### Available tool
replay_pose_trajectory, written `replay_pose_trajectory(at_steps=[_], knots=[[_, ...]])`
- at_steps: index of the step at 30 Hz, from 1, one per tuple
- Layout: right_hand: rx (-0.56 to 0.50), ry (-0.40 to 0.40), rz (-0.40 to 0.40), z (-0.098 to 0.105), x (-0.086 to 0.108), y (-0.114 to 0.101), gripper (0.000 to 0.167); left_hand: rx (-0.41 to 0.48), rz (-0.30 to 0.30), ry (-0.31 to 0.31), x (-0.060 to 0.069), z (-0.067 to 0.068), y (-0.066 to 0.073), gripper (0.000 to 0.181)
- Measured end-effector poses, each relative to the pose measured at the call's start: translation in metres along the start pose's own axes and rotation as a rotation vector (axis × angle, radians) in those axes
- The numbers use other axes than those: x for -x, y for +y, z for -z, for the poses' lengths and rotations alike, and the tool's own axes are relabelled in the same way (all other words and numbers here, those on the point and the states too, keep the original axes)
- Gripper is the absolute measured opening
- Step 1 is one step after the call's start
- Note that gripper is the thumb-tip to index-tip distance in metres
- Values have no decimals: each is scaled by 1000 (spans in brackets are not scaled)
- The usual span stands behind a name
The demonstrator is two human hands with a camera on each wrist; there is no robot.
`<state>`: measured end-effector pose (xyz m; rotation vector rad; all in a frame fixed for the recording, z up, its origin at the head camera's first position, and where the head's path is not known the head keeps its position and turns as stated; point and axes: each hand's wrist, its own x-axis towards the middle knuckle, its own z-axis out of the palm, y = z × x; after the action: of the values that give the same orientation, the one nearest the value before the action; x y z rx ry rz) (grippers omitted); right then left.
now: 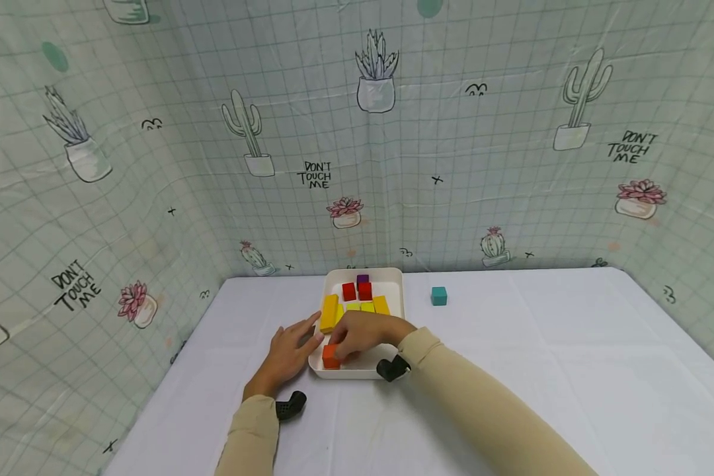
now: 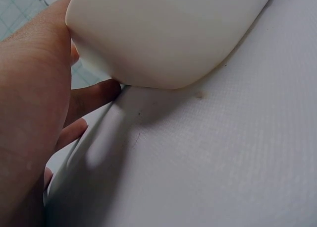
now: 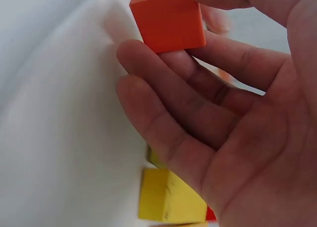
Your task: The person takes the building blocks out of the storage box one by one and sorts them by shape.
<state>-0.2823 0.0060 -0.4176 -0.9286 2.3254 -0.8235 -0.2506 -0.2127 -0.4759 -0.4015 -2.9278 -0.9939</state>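
A white tray point(image 1: 398, 294) lies on the table, with my right hand point(image 1: 365, 330) reaching over its front half. That hand pinches an orange cube point(image 1: 330, 357) between thumb and fingers at the tray's front left corner. In the right wrist view the cube point(image 3: 171, 24) sits at the fingertips, and the ring and little fingers are loosely bent below it. My left hand point(image 1: 288, 355) is at the tray's left side, its fingers extended and touching the wall; in the left wrist view a fingertip meets the tray's edge point(image 2: 163, 43).
Inside the tray are a long yellow block point(image 1: 328, 313), several other yellow blocks point(image 1: 381, 305), two red cubes point(image 1: 348, 291) and a purple block point(image 1: 363, 279) at the back. A teal cube point(image 1: 439, 296) stands on the table point(image 1: 512, 344), right of the tray. Behind hangs a patterned cloth point(image 1: 452, 145).
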Motion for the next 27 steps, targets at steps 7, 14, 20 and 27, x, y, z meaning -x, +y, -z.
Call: replay_pose_trajectory(at_steps=[7, 14, 20, 27], knots=[[-174, 85, -29, 13, 16, 8, 24, -18, -4, 9, -1, -2, -1, 60], [-318, 152, -8, 17, 26, 24, 29, -24, 16, 0, 0, -4, -1, 60], [-327, 182, 13, 23, 33, 29, 29, -27, 17, 4, -1, -5, -2, 61], [-366, 253, -4, 30, 39, 35, 34, -22, 6, 14, -1, -4, -2, 59]])
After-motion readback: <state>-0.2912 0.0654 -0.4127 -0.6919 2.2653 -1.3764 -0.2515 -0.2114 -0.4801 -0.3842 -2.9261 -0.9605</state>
